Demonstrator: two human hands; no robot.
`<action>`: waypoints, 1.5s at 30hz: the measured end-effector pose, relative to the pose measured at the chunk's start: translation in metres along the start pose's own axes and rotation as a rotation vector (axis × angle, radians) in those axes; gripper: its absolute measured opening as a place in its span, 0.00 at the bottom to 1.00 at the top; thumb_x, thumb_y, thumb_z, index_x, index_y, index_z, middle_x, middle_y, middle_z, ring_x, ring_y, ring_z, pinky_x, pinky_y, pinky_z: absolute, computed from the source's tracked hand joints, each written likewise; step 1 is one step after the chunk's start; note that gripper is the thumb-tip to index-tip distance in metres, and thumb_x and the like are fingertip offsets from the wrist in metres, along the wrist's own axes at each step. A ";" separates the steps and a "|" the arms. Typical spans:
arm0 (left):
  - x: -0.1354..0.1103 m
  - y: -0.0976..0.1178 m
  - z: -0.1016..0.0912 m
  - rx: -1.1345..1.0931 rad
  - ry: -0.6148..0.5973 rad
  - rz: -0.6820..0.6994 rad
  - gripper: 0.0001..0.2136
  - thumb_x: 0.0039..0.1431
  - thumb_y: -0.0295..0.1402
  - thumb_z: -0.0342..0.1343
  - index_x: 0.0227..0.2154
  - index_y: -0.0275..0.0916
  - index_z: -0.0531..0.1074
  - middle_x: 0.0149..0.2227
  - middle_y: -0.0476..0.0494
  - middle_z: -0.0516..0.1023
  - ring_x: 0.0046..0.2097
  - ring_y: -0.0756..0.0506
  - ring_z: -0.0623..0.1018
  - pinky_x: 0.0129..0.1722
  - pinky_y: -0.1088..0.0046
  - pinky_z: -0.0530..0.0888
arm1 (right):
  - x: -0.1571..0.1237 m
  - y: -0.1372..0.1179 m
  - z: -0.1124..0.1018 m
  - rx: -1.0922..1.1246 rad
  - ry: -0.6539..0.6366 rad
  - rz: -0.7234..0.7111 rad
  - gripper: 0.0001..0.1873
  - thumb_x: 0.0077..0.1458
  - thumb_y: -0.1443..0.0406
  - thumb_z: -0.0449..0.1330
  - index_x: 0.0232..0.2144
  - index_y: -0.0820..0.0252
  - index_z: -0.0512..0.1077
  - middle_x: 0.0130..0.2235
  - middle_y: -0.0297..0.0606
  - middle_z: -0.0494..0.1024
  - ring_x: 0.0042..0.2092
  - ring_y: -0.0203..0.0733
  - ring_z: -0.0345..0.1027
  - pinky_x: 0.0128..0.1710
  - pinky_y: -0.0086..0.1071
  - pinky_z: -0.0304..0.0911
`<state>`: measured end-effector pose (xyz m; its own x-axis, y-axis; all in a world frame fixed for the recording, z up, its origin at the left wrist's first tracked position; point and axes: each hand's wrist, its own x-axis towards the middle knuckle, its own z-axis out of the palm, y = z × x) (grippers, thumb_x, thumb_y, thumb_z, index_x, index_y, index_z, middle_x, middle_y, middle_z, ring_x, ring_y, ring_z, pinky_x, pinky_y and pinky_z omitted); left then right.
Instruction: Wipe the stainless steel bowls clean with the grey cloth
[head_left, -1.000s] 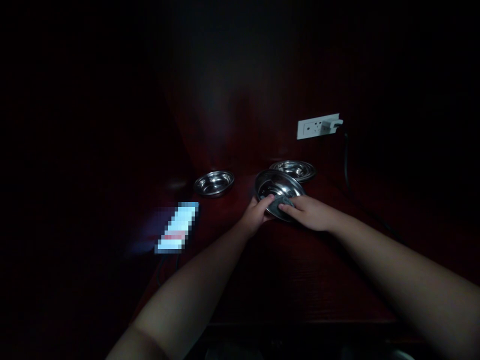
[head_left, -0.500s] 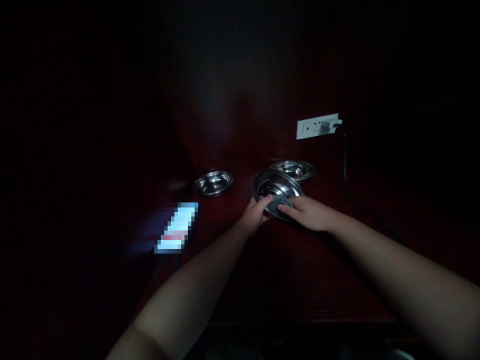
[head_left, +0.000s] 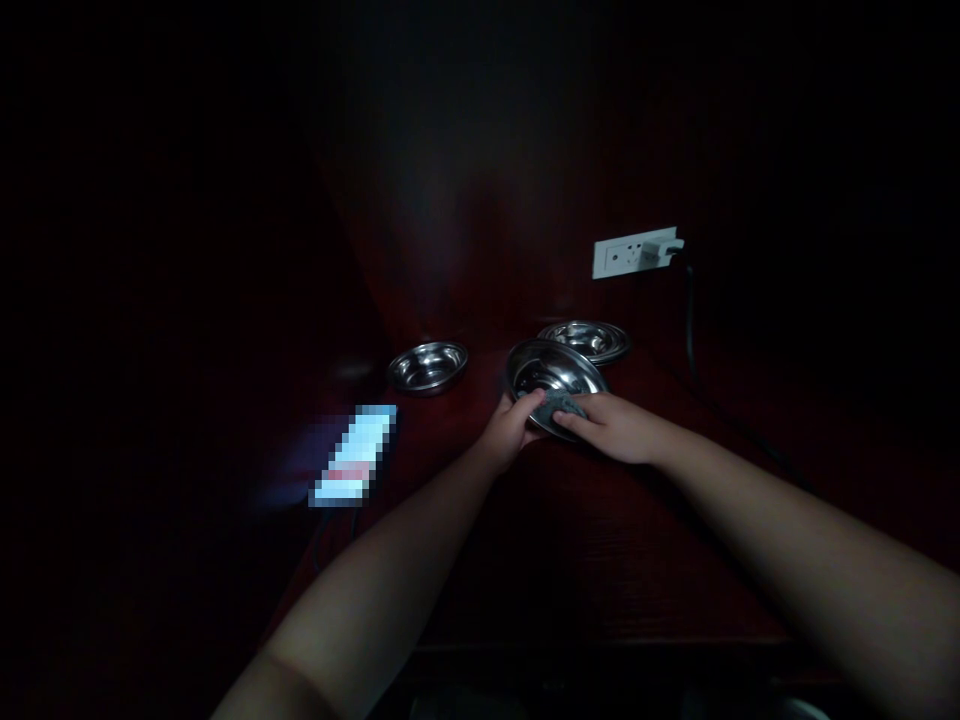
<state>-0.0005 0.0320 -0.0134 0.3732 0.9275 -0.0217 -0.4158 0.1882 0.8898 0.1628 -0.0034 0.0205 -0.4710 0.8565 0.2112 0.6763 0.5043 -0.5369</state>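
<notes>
There is one red table (head_left: 592,560), one tipped shiny bowl (head_left: 553,365), one bowl or pile (head_left: 600,343) behind, I can't tell which, and one lone bowl (head_left: 429,370) to the left. Two hands are together at the tipped bowl's near side: left hand (head_left: 510,430) gripping its rim, right hand (head_left: 619,428) holding one gray cloth (head_left: 555,402) against its inside.

The view is dim, its edges black, the bright screen (head_left: 356,455) pixelated.

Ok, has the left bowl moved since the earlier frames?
No: against the socket, the left bowl sits where it did, no visible shift either way.
</notes>
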 end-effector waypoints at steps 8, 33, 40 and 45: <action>0.001 -0.001 -0.001 -0.003 0.004 -0.006 0.18 0.50 0.36 0.60 0.43 0.37 0.67 0.44 0.38 0.75 0.45 0.41 0.76 0.46 0.57 0.73 | 0.001 0.000 0.002 0.010 0.011 -0.059 0.17 0.60 0.59 0.49 0.43 0.61 0.73 0.44 0.43 0.78 0.44 0.46 0.70 0.48 0.42 0.63; 0.000 0.000 0.001 -0.004 0.005 -0.012 0.18 0.50 0.35 0.60 0.44 0.37 0.67 0.44 0.37 0.75 0.44 0.42 0.76 0.45 0.58 0.73 | 0.000 0.000 0.002 0.029 0.030 -0.082 0.16 0.59 0.61 0.51 0.45 0.61 0.71 0.46 0.44 0.77 0.45 0.46 0.70 0.49 0.42 0.63; 0.000 0.000 0.001 0.006 0.005 -0.003 0.18 0.50 0.36 0.60 0.44 0.37 0.66 0.42 0.38 0.75 0.42 0.43 0.76 0.45 0.58 0.73 | 0.000 0.001 0.002 0.014 0.032 -0.088 0.16 0.59 0.61 0.51 0.45 0.62 0.71 0.46 0.43 0.77 0.45 0.46 0.70 0.49 0.42 0.62; -0.002 0.001 0.003 -0.009 0.005 -0.007 0.19 0.50 0.35 0.60 0.44 0.36 0.66 0.41 0.38 0.75 0.42 0.43 0.76 0.45 0.58 0.73 | 0.000 0.003 0.003 0.027 0.036 -0.087 0.16 0.59 0.61 0.51 0.45 0.61 0.71 0.47 0.44 0.76 0.45 0.47 0.70 0.49 0.43 0.62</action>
<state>0.0005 0.0296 -0.0109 0.3720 0.9277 -0.0298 -0.4205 0.1970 0.8856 0.1627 -0.0020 0.0166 -0.5061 0.8135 0.2866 0.6181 0.5738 -0.5372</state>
